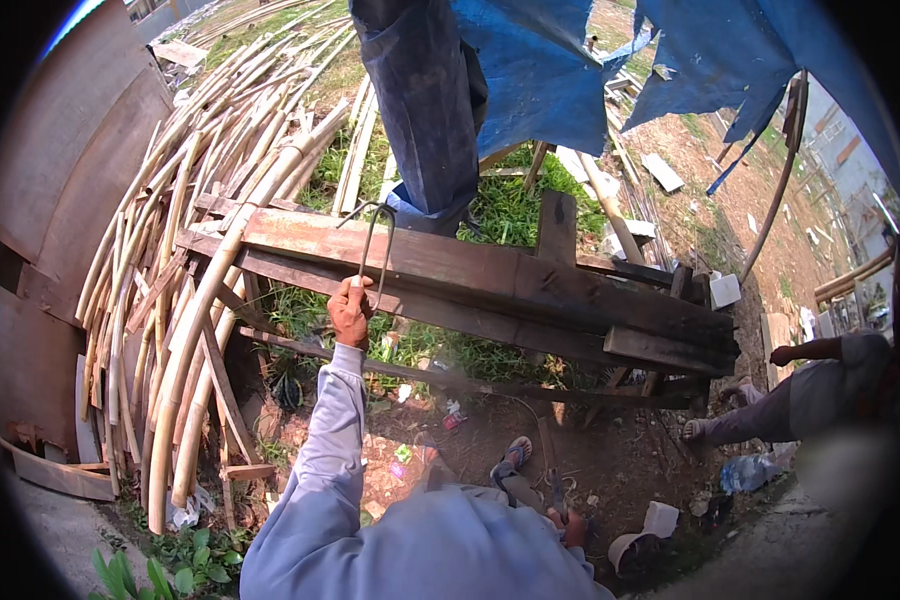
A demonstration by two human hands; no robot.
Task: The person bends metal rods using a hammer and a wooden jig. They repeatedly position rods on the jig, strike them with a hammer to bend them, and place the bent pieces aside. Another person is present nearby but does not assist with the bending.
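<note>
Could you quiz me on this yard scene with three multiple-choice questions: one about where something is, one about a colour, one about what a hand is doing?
1. Where does the pile of bamboo poles lie?
A. left of the wooden beams
B. right of the beams
C. on the tarp

2. What colour is the tarp overhead?
A. red
B. blue
C. yellow

3. What is the left hand doing?
A. resting flat and open
B. gripping a bent metal rod
C. holding a bottle

Answers:
1 A, the poles fan out beside the wooden beams on the left.
2 B, the sheet is plainly blue.
3 B, it is closed on the bent metal rod.
</note>
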